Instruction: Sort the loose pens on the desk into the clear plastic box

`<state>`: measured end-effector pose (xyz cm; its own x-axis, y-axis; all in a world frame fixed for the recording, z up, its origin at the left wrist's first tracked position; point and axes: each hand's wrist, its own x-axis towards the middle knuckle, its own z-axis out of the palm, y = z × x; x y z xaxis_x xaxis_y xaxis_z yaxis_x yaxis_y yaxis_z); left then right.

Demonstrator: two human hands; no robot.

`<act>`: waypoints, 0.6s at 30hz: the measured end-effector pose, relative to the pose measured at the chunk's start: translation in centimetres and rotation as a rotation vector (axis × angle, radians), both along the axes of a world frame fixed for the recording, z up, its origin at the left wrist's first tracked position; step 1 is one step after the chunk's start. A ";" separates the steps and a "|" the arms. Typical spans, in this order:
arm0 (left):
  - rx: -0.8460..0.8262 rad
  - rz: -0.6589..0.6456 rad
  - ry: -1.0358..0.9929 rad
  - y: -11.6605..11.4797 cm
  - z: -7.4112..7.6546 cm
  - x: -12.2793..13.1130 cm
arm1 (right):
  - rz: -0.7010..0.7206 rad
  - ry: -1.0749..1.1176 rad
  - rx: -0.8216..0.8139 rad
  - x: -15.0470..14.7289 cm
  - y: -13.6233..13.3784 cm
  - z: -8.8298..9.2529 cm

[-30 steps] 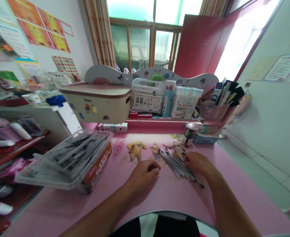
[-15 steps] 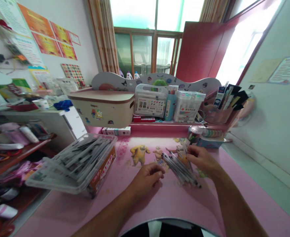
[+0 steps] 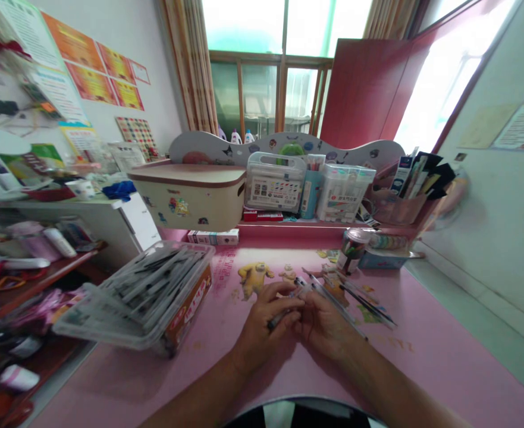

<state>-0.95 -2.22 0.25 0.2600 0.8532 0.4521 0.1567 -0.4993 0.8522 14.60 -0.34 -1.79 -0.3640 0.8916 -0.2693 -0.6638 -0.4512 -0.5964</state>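
Near the middle of the desk, my left hand (image 3: pixel 268 315) is closed round a pen (image 3: pixel 274 322), whose dark end sticks out below the fingers. Meeting it at the fingertips is my right hand (image 3: pixel 328 327), its fingers curled in. What my right fingers grip is hidden. Several slim clear-barrelled pens (image 3: pixel 336 297) lie beside and partly beneath my right hand. Farther right, a few dark thin pens (image 3: pixel 369 303) rest apart from that group. At the left, a clear plastic bin (image 3: pixel 110 336) is heaped with many similar pens (image 3: pixel 154 285).
The bin sits tilted on a brown printed box (image 3: pixel 191 306). Along the back shelf stand a lidded cream storage box (image 3: pixel 190 199), a clear marker case (image 3: pixel 275 184) and a pink holder (image 3: pixel 398 208). A clear jar (image 3: pixel 353 249) stands at the desk's right rear.
My right hand has come left and down to meet my left hand over the pens. A few dark pens now lie separately at right. My left hand now holds a pen.
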 end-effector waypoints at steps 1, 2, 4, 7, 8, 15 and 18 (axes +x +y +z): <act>-0.067 0.006 -0.070 0.1 0.1 0.0 | 0.018 -0.016 -0.006 0.0 0.0 -0.1; -0.156 0.036 -0.143 0.3 0.2 0.0 | 0.023 -0.038 -0.002 0.1 -0.1 -0.2; -0.349 0.142 -0.271 0.6 0.4 0.1 | -0.027 -0.107 0.046 0.0 -0.2 -0.2; -0.522 0.222 -0.366 0.9 0.5 0.1 | -0.145 -0.370 0.232 -0.3 -0.7 0.1; -0.537 0.208 -0.380 1.0 0.4 0.1 | -0.145 -0.501 0.333 -0.5 -0.9 0.3; -0.561 0.091 -0.463 0.9 -0.4 0.4 | -0.014 -1.031 0.808 -0.6 -1.9 1.4; -0.635 0.032 -0.544 1.3 -0.7 0.2 | 0.023 -1.029 0.760 -0.4 -1.5 0.8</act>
<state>-0.77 -0.90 -0.42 0.1157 0.9914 -0.0613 -0.3520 0.0986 0.9308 14.21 -1.88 -0.99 -0.3098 0.9408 0.1377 0.2587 0.2228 -0.9399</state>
